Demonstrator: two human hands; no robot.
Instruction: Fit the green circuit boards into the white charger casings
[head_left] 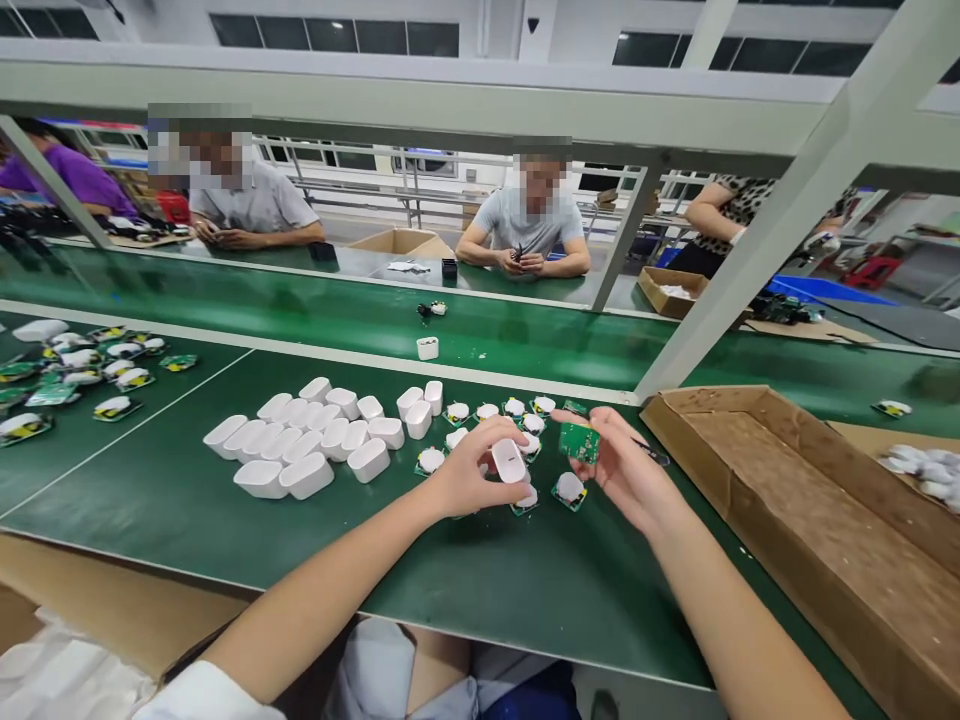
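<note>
So, above the surface, our left hand held a white shell between thumb and fingers, its slotted end facing us; our right hand held a green board at the fingertips, apart from the shell.

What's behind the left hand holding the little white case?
White-topped circuit boards peek out around the left hand, on the green table. Whatever sits right behind the hand and the white case is covered, so I can't tell.
</note>
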